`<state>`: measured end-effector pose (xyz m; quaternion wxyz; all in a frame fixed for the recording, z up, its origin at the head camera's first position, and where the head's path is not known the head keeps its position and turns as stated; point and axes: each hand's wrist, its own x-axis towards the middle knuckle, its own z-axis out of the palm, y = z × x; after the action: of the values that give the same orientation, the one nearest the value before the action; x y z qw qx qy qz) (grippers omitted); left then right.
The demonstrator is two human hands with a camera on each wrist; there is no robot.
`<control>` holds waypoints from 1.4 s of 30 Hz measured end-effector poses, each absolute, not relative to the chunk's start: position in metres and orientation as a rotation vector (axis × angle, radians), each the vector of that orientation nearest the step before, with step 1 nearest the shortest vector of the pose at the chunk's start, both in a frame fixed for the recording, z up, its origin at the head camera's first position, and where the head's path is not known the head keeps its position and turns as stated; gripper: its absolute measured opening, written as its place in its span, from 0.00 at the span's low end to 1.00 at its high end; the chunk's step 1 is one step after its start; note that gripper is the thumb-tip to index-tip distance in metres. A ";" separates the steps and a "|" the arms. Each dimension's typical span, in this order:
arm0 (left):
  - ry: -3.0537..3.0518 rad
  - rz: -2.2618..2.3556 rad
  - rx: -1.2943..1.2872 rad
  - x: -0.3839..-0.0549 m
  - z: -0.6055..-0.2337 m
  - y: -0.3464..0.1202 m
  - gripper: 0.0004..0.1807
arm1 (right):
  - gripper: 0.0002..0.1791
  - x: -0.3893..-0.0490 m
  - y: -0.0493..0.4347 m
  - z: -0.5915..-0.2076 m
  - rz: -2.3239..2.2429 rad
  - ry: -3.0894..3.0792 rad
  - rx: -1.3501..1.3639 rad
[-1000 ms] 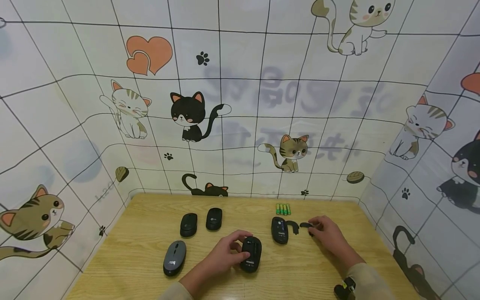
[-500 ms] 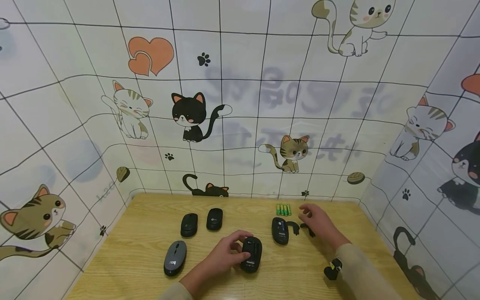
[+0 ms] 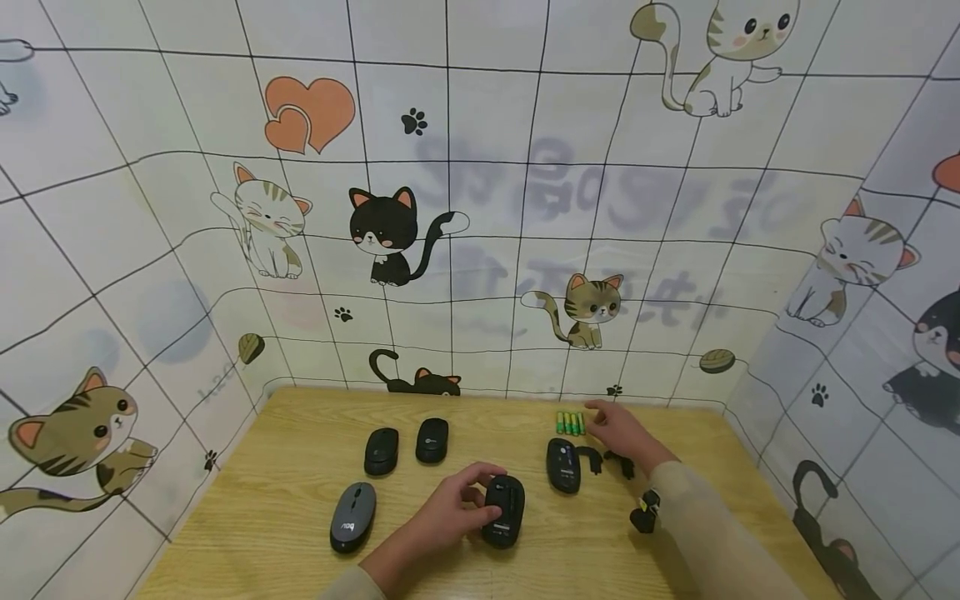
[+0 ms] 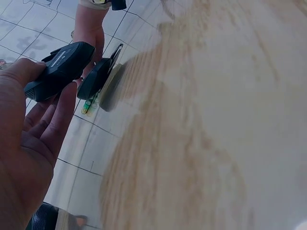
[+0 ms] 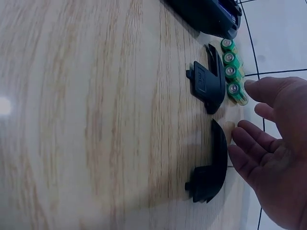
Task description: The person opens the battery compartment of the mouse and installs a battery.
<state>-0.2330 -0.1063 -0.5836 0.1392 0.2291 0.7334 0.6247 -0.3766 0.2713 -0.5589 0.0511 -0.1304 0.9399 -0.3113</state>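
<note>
My left hand (image 3: 450,510) grips a black computer mouse (image 3: 507,512) near the front middle of the table, its underside turned up in the head view; thumb and fingers curl round its edge. My right hand (image 3: 621,429) reaches to the back right, holding nothing, fingers loosely spread. Its thumb tip is right beside a row of several green batteries (image 3: 570,423). In the right wrist view, two black battery covers lie below that hand: one cover (image 5: 206,81) close to the batteries, the other cover (image 5: 211,167) under the fingers.
A second upturned black mouse (image 3: 563,465) lies in front of the batteries. On the left are two black mice, one mouse (image 3: 382,451) beside the other mouse (image 3: 432,440), and a grey-topped mouse (image 3: 353,517) nearer the front. Cat-patterned sheeting (image 3: 480,333) surrounds the wooden table (image 3: 262,500).
My right hand has left the battery cover at the right and moved back and left to the batteries. My left hand keeps its grip on the mouse in the same place.
</note>
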 end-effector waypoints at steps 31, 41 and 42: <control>2.085 1.851 0.640 -0.230 -0.577 -0.105 0.29 | 0.15 -0.370 0.263 -0.572 -1.365 2.830 -0.222; 2.070 1.858 0.636 -0.230 -0.578 -0.105 0.28 | 0.16 -0.356 0.258 -0.568 -1.528 2.841 -0.229; 2.070 1.858 0.635 -0.230 -0.578 -0.105 0.28 | 0.16 -0.354 0.257 -0.567 -1.538 2.837 -0.239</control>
<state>-0.2305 -0.1053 -0.5781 0.1437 0.2202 0.7180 0.6444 -0.3541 0.2571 -0.5668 -0.0473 -0.0738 0.8758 -0.4747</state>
